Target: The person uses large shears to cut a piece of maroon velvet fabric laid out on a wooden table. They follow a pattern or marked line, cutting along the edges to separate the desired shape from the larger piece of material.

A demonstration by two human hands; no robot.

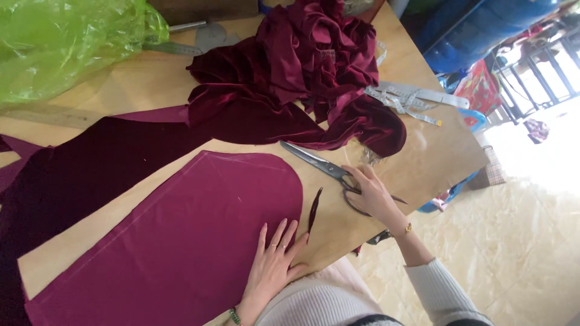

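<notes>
scissors (320,164) on table (423,163), right hand (373,196) grasping handles; left hand (273,256) flat, fingers spread, on cut fabric (181,235).

You get strong daylight from the right, which washes out the floor (531,199); the table (423,163) stays evenly lit and sharp.

One package is visible: a translucent bright-green plastic bag (66,42), crumpled and bulging, lying at the far left corner of the table (423,163), with no label on it that can be made out; no signs or screens are in view.
</notes>
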